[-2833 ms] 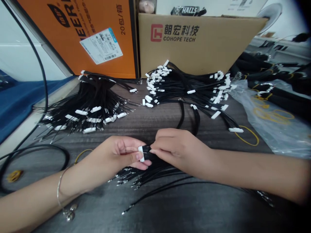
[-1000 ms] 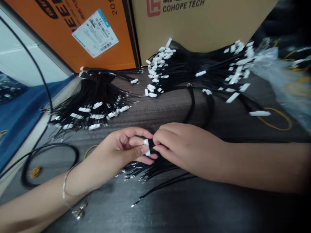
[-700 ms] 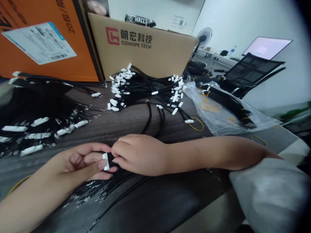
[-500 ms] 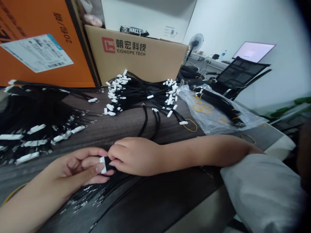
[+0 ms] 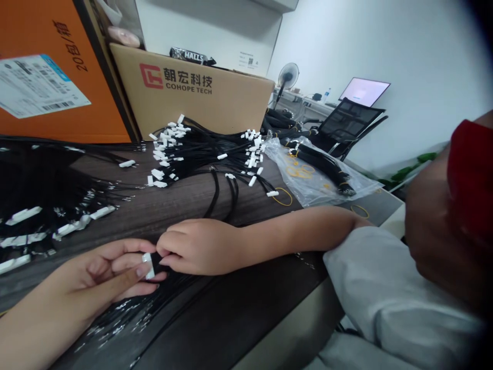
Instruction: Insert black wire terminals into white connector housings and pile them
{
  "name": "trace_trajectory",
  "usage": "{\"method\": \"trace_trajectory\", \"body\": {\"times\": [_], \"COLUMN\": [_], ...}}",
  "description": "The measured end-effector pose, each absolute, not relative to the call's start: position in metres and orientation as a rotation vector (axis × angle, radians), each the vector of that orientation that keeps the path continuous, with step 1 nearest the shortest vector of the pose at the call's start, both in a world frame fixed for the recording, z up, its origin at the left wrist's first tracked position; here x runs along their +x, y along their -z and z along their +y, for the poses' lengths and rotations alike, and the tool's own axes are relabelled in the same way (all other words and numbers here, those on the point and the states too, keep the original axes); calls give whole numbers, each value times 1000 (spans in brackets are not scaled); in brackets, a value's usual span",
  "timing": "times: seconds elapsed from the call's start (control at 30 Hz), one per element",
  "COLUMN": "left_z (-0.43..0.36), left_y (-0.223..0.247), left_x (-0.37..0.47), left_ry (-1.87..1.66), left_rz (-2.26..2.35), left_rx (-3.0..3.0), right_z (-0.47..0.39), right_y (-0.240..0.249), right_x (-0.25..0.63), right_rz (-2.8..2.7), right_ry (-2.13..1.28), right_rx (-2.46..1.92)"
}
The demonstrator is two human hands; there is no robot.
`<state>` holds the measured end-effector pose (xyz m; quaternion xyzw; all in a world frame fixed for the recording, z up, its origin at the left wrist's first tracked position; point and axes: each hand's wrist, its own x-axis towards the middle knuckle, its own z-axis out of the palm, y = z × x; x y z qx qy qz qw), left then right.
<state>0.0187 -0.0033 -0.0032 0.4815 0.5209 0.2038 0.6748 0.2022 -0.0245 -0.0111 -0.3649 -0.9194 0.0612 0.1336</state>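
Between the thumb and fingers of my left hand (image 5: 110, 272) is a small white connector (image 5: 147, 265). My right hand (image 5: 198, 247) is closed just beside it, pinching the black wires (image 5: 156, 262) at the connector's right side; its fingertips are partly hidden. Below both hands lie loose black wires (image 5: 131, 318) with bare metal terminals at their ends. Beyond my hands is a pile of black cables (image 5: 210, 144) with white connectors at both ends.
More black wires with white connectors (image 5: 25, 216) lie at the left. An orange carton (image 5: 100, 103) and a brown carton (image 5: 231, 97) stand behind. On the right are a plastic bag (image 5: 285, 164) with cable bundles, a rubber band (image 5: 360, 211) and a person in a grey garment (image 5: 385, 277).
The view has shifted to the right, so more of the person at the right shows. Both hands keep the same hold on the connector and wires.
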Motion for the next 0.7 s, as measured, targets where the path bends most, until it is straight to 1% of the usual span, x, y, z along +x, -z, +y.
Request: {"method": "trace_trajectory", "body": {"times": [0.17, 0.23, 0.3, 0.5, 0.63, 0.7], "left_z": [-2, -2, -2, -2, -1, -2], "left_y": [7, 8, 8, 8, 7, 5], "left_x": [18, 18, 18, 18, 15, 14], "left_ry": [-480, -477, -494, -500, -477, -457], "left_rz": [1120, 1103, 1083, 1053, 1037, 1049], "left_rx": [1091, 1072, 1059, 1068, 1135, 1151], "right_z": [-23, -24, -26, -28, -21, -20], "right_y": [-3, -16, -29, -52, -58, -63], "right_x": [208, 213, 218, 224, 226, 230], "right_rz": [-2729, -2671, -2535, -2217, -1953, -1940], "right_ry": [-136, -138, -223, -707, -1303, -1505], "right_rx": [-1011, -979, -958, -898, -823, -731]}}
